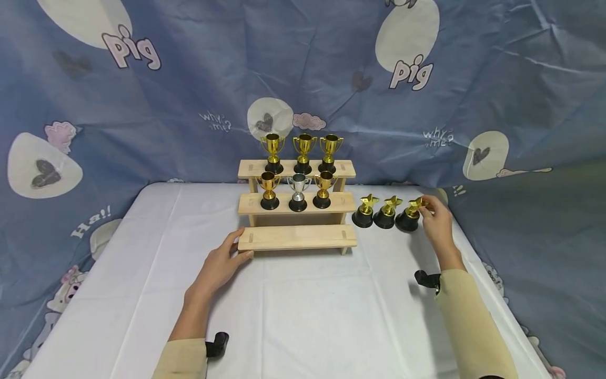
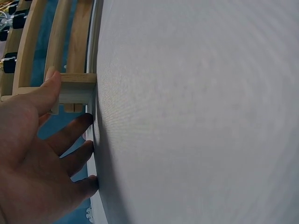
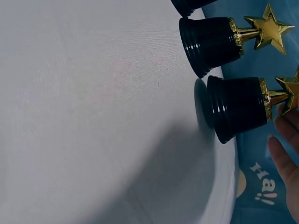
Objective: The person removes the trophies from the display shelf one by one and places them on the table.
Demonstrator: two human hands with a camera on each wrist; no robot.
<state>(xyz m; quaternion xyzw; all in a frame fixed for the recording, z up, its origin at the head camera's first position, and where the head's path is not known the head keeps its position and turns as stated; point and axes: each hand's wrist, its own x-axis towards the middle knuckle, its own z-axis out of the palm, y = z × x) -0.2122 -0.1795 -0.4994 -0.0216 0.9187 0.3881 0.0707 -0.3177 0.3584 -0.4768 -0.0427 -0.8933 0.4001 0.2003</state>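
Rightmost star trophy (image 1: 406,222) near right edge of desk (image 1: 303,316), long axis roughly upright. Right hand (image 1: 437,223) nearer, pinching its gold star (image 1: 414,205). Left hand (image 1: 221,267) well apart, gripping left end of bottom shelf (image 1: 298,238), leftward of trophy.

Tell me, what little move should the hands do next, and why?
Probably bring the rightmost star trophy over to the bottom step. The right hand touches its star, and that step looks bare, while cups stand on the two steps above.
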